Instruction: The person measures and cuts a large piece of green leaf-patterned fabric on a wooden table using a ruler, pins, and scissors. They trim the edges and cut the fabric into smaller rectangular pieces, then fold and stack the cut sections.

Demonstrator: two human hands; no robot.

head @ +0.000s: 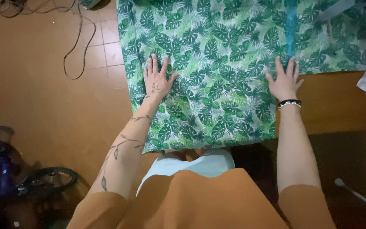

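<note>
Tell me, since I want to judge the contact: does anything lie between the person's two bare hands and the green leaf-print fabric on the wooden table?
Nothing visible does. The left hand and the right hand both rest flat, fingers spread, directly on the green leaf-print fabric.

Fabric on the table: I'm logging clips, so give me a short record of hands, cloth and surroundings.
left hand: flat on fabric, fingers spread
right hand: flat on fabric near its right edge, fingers spread
fabric: green leaf print, spread over table, hangs off the near edge
table: brown wood, bare at right
wristband: on right wrist
cable: on tiled floor, left
</note>
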